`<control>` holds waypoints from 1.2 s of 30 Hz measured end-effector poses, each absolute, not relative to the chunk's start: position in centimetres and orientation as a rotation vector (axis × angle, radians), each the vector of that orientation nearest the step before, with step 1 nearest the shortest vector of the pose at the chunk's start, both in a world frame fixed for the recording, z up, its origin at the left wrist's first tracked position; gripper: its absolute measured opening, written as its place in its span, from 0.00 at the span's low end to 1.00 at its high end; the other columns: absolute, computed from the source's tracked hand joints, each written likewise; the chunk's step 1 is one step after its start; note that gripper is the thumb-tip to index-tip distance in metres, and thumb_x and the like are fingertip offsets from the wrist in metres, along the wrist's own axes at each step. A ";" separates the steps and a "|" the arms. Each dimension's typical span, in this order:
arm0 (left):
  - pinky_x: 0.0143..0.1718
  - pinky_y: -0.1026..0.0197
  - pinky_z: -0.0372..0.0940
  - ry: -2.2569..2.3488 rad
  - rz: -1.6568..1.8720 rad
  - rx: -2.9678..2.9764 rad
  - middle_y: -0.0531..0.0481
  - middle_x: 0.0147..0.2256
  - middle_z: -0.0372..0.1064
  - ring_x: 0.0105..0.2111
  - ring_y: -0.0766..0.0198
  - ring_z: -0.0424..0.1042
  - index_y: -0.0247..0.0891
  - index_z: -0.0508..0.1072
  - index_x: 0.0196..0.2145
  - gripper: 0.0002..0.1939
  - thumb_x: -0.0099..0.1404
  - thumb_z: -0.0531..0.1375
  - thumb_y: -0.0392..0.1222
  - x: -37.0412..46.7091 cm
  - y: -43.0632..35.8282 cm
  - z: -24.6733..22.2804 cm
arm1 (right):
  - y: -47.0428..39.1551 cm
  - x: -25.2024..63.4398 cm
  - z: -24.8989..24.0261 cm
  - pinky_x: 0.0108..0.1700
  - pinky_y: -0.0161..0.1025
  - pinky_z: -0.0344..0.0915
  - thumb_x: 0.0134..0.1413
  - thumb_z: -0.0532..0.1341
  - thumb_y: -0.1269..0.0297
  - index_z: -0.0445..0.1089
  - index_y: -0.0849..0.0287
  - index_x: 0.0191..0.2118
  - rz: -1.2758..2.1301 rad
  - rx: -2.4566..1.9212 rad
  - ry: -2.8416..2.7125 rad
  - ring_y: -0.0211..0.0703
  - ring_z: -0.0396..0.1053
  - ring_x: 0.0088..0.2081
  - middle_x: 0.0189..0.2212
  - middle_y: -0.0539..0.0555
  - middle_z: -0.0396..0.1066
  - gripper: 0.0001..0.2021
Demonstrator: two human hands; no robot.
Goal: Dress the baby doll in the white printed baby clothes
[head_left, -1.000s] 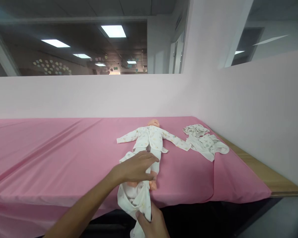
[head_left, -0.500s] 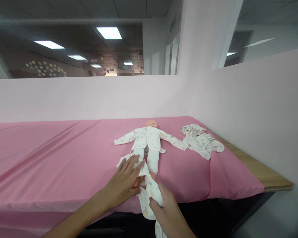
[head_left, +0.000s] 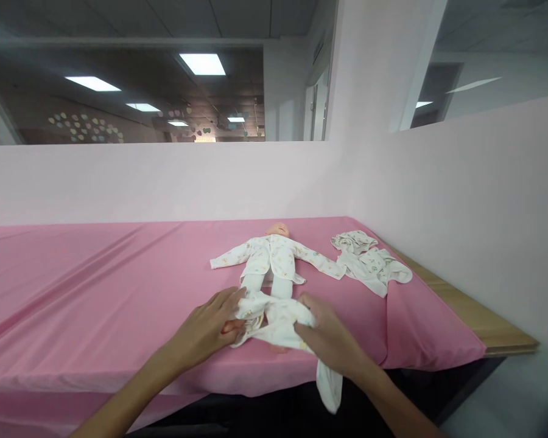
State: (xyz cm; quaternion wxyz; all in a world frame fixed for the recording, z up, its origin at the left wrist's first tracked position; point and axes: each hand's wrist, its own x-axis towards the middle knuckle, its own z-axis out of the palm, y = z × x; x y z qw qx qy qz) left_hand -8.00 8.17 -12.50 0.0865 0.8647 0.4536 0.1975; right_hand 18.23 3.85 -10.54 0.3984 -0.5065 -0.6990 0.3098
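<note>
A baby doll (head_left: 279,229) lies on its back, head toward the wall, in a white printed jacket (head_left: 281,252) with sleeves spread. Its legs (head_left: 282,288) are white down to the lower part. White printed baby pants (head_left: 276,316) are bunched across the lower legs, and one pant leg hangs over the bed's front edge. My left hand (head_left: 214,322) is closed around the left side of the pants, with a bit of the doll's foot showing by the fingers. My right hand (head_left: 326,334) grips the pants' right side between thumb and fingers.
Crumpled white printed baby clothes (head_left: 374,264) lie to the right of the doll. A pink sheet (head_left: 119,292) covers the bed. Bare wooden board (head_left: 497,325) shows along the right edge. Walls with windows stand behind and on the right.
My right hand has moved up and right, pulling the pants across both lower legs. My left hand has shifted slightly left and closed on the fabric near the foot.
</note>
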 end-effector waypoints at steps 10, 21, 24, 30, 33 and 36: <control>0.49 0.54 0.64 1.399 0.665 2.337 0.44 0.57 0.65 0.53 0.50 0.67 0.47 0.58 0.63 0.30 0.64 0.54 0.49 -8.5 8.3 -12.7 | 6.1 20.8 -10.4 0.30 0.37 0.49 0.41 0.49 0.83 0.57 0.57 0.31 -0.168 -1.349 -1.992 0.40 0.57 0.29 0.31 0.51 0.63 0.14; 0.34 0.61 0.60 1.061 0.434 2.233 0.47 0.41 0.71 0.37 0.57 0.68 0.42 0.72 0.45 0.24 0.61 0.56 0.62 -3.8 10.8 -7.9 | 2.0 22.2 -15.3 0.47 0.42 0.61 0.48 0.64 0.65 0.66 0.53 0.45 0.664 -1.431 -2.028 0.47 0.65 0.47 0.45 0.51 0.67 0.16; 0.24 0.62 0.48 1.100 0.212 2.361 0.52 0.27 0.64 0.24 0.64 0.59 0.39 0.69 0.29 0.23 0.58 0.56 0.64 -1.3 12.9 -7.6 | 3.7 22.1 -14.8 0.53 0.44 0.61 0.55 0.60 0.59 0.66 0.54 0.49 0.762 -1.361 -1.850 0.49 0.64 0.52 0.49 0.54 0.67 0.16; 0.24 0.62 0.46 1.076 -0.066 2.366 0.54 0.25 0.59 0.23 0.66 0.56 0.39 0.63 0.26 0.14 0.57 0.58 0.53 -0.1 14.7 -8.3 | 8.2 20.9 -14.6 0.53 0.46 0.62 0.60 0.56 0.52 0.66 0.57 0.54 0.924 -1.270 -1.708 0.50 0.65 0.54 0.51 0.58 0.68 0.20; 0.24 0.63 0.48 1.046 -0.025 2.317 0.53 0.28 0.61 0.26 0.65 0.58 0.39 0.66 0.31 0.11 0.59 0.56 0.50 -0.3 14.5 -8.0 | 9.4 20.2 -14.1 0.52 0.43 0.62 0.58 0.59 0.52 0.68 0.55 0.51 0.944 -1.183 -1.816 0.47 0.67 0.51 0.50 0.55 0.69 0.19; 0.31 0.62 0.56 0.930 0.179 2.260 0.50 0.36 0.65 0.34 0.62 0.63 0.40 0.67 0.39 0.10 0.63 0.53 0.47 -0.5 13.9 -7.6 | 10.3 19.6 -13.1 0.45 0.41 0.63 0.59 0.57 0.48 0.70 0.53 0.46 0.943 -1.197 -1.866 0.45 0.68 0.45 0.44 0.54 0.71 0.18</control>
